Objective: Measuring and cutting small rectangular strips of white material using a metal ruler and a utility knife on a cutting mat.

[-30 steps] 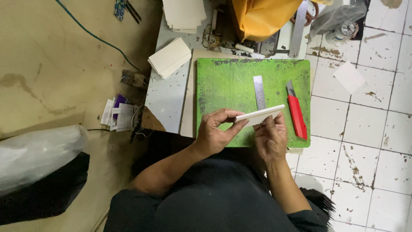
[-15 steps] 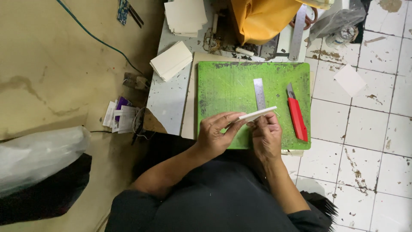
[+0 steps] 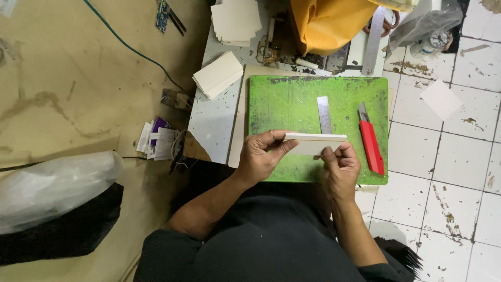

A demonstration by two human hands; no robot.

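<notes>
Both hands hold a small stack of white cards (image 3: pixel 315 143) on edge above a green cutting mat (image 3: pixel 284 104). My left hand (image 3: pixel 262 154) grips the stack's left end, thumb on top. At the right end, my right hand (image 3: pixel 340 164) pinches it from below. A steel ruler (image 3: pixel 324 114) lies on the mat just beyond the stack. A red utility knife (image 3: pixel 370 141) rests near the mat's right edge.
Two stacks of white cards (image 3: pixel 218 74) (image 3: pixel 236 22) sit on the low table to the left and behind. Yellow cloth (image 3: pixel 334 23) and a long metal ruler (image 3: pixel 373 42) lie at the back. A plastic-wrapped bundle (image 3: pixel 52 185) lies on the floor, left. White tiles on the right.
The card stack has levelled out from a tilt and turned slightly, so more of its face shows. Both hands stayed on it over the mat.
</notes>
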